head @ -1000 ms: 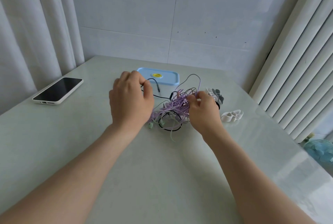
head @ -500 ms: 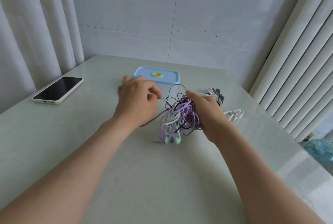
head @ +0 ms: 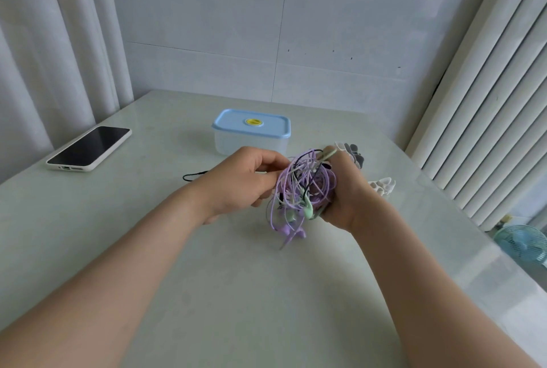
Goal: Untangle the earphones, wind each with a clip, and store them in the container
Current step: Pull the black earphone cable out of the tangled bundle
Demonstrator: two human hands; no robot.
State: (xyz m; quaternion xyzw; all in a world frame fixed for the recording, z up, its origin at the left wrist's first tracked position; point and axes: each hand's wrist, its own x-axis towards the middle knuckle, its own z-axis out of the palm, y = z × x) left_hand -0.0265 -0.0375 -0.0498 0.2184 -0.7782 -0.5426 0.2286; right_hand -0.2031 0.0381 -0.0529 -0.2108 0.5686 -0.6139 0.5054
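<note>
Above the counter, left hand and right hand are gripping tangled earphones, earbuds dangling downward; container sitting lidded.

table: pale, glossy top | left edge: phone, dark screen up | far middle: container, blue lid on | right of container: grey and white clips, partly hidden | nearer, right: white clip, lying apart | front-left of container: black cord end, flat
</note>
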